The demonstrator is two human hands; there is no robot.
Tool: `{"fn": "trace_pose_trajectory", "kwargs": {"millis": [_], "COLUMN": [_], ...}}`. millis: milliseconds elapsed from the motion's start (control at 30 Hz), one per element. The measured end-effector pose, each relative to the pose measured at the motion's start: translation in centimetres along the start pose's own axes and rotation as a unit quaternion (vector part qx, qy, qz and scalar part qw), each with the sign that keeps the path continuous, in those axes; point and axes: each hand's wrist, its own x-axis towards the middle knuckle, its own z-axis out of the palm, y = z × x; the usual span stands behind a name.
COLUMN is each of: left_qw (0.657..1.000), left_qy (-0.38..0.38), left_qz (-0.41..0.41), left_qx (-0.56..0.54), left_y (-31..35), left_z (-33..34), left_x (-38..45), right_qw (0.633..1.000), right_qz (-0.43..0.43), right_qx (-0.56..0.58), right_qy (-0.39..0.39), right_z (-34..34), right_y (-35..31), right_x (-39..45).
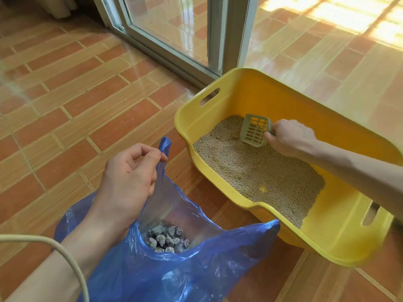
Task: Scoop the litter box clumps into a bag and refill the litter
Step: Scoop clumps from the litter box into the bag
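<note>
Held the grey scoop (pixel 255 132) by its handle in the right hand (pixel 289 138), blade resting on litter (pixel 250 171) inside the yellow box (pixel 218 110). Pinched the blue bag (pixel 174 269) rim in the left hand (pixel 130 173), clumps (pixel 166 239) at its bottom.

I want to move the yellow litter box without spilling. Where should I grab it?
Probably by the slot handles cut in the yellow litter box's two end walls, far slot and near slot, fingers hooked in from outside and lifted level; the low front lip beside the litter could spill.
</note>
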Motion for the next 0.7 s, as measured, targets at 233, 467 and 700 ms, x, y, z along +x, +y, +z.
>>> {"fn": "trace_pose_trajectory", "kwargs": {"millis": [233,467,700], "left_qw": [1.0,1.0,1.0], "left_qy": [0.0,0.009,-0.002], "left_qz": [-0.001,-0.006,-0.006], "left_qx": [-0.001,-0.004,0.003], "left_y": [0.2,0.4,0.6], "left_z": [0.0,-0.6,-0.4], "left_x": [-0.1,-0.3,-0.6], "right_qw": [0.989,0.969,0.946], "right_qz": [-0.016,-0.018,0.011], "right_qx": [0.109,0.21,0.287], "right_qy": [-0.096,-0.132,-0.148], "right_z": [0.4,0.1,1.0], "right_y": [-1.2,-2.9,-5.0], "right_x": [0.4,0.8,1.1]}}
